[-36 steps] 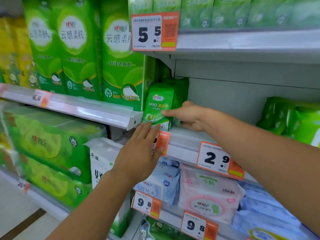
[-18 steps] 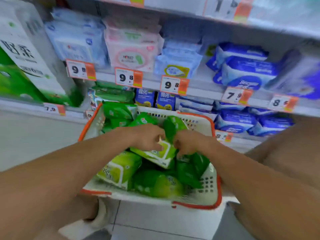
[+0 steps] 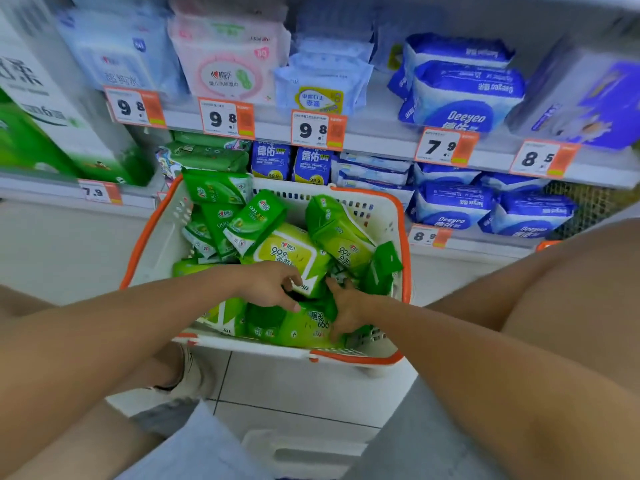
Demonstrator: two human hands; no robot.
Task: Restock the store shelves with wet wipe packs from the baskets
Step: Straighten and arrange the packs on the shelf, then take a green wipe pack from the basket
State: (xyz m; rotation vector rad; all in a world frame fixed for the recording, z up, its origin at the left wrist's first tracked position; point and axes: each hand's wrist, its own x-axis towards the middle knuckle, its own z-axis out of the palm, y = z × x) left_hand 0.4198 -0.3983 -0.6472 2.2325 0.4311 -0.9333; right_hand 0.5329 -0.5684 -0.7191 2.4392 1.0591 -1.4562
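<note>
A pale tiled floor [image 3: 294, 407] is seen at lower centre. Above it, a white basket [image 3: 159, 237] holds green wet wipe packs [image 3: 341, 230]. The left hand [image 3: 268, 285] pinches one large pack [image 3: 294, 254] at frame centre; the right hand [image 3: 346, 306] rests flat-fingered on another pack [image 3: 304, 327]. Stocked shelves [image 3: 381, 140] are seen behind.

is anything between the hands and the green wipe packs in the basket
Nothing visible does. Both hands are already down among the packs in the basket: the left hand has its fingers curled on the corner of a green wet wipe pack, and the right hand is pushed in between packs beside it.
</note>
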